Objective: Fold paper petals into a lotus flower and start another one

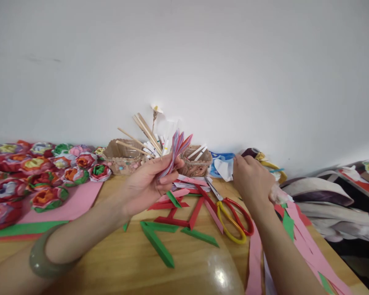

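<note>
My left hand (153, 176) is pinched around a bundle of folded paper strips (178, 148) in pink, purple and red, held upright over the middle of the table. On the right, my right hand (253, 180) is curled closed beside a blue and white packet (222, 164); what its fingers hold, if anything, is hidden. Between my hands, scissors (233, 217) with one red and one yellow handle lie with their blades pointing away. Folded green paper strips (158, 241) and red paper strips (197, 213) are scattered around them.
Many-coloured paper flowers (37, 166) crowd the left side, some on pink paper sheets (70, 200). Two woven baskets (123, 157) by the wall hold sticks and marker pens. Pink strips (307, 250) run along the right table edge, beside pale fabric-like items (335, 205).
</note>
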A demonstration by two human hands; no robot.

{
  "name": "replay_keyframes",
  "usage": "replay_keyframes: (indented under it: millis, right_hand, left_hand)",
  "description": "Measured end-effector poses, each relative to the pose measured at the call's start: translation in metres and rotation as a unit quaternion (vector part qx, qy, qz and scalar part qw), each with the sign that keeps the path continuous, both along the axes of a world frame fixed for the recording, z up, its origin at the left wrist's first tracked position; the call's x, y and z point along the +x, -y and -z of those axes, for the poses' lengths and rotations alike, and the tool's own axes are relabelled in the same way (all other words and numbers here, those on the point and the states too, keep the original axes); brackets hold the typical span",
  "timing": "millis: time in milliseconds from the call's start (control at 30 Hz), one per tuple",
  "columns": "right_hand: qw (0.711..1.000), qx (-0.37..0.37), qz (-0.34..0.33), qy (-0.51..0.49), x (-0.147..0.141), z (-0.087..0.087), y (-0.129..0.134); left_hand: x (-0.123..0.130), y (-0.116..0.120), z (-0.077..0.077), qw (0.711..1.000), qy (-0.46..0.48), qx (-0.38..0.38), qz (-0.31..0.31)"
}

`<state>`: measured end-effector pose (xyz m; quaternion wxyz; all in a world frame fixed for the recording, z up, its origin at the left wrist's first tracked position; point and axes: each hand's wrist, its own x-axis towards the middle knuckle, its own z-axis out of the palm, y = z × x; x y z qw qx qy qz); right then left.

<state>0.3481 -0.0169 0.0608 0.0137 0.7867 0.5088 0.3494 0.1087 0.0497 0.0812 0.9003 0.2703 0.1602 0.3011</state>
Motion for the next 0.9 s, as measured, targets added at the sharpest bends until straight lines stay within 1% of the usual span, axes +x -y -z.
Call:
replay_keyframes:
  millis: [100,167,267,333,400,500,600,633,700,733,767,800,833,867,900]
  right_hand:
    - [0.989,-0.13,0.052,-0.05,0.017,0.009,0.006]
    - [0.982,-0.171,0.054,-0.066,0.022,0.014,0.009]
    - [0.979,-0.183,0.053,-0.072,0.025,0.018,0.01]
    - [0.978,-0.183,0.062,-0.076,0.026,0.021,0.008]
    - [0.977,-0.185,0.071,-0.082,0.026,0.024,0.006]
    - [0.973,-0.195,0.071,-0.096,0.027,0.029,0.004]
    - [0.965,-0.232,0.039,-0.115,0.03,0.024,0.006]
    - [0.961,-0.247,0.022,-0.122,0.031,0.019,0.008]
    - [0.955,-0.265,-0.013,-0.131,0.029,0.004,0.013]
    - [0.96,-0.242,-0.047,-0.133,0.024,-0.006,0.015]
    - [0.968,-0.196,-0.077,-0.139,0.017,-0.016,0.016]
    - [0.97,-0.142,-0.111,-0.162,0.007,-0.026,0.016]
    - [0.964,-0.071,-0.143,-0.215,-0.007,-0.034,0.015]
    - [0.939,0.007,-0.168,-0.3,-0.022,-0.041,0.012]
    - [0.889,0.065,-0.202,-0.405,-0.038,-0.045,0.008]
  left_hand:
    - [-0.008,-0.004,0.005,1.0,0.007,0.004,0.006]
    - [-0.011,-0.006,0.008,1.0,0.01,0.006,0.012]
    - [-0.015,-0.006,0.008,1.0,0.026,0.005,0.012]
    - [-0.02,-0.006,0.003,0.999,0.047,0.003,-0.001]
    - [-0.027,-0.007,-0.003,0.997,0.074,-0.001,-0.035]
    - [-0.037,-0.009,-0.011,0.993,0.103,0.001,-0.065]
    - [-0.039,-0.013,-0.01,0.995,0.079,0.014,-0.055]
    - [-0.039,-0.014,-0.007,0.996,0.074,0.022,-0.05]
    - [-0.037,-0.016,0.001,0.997,0.054,0.032,-0.048]
    - [-0.036,-0.017,0.005,0.997,0.045,0.039,-0.05]
    - [-0.034,-0.018,0.009,0.997,0.034,0.044,-0.049]
    - [-0.033,-0.019,0.012,0.997,0.024,0.052,-0.046]
    - [-0.032,-0.019,0.016,0.997,0.012,0.06,-0.037]
    - [-0.03,-0.019,0.019,0.997,-0.001,0.069,-0.027]
    - [-0.029,-0.019,0.021,0.997,-0.015,0.078,-0.018]
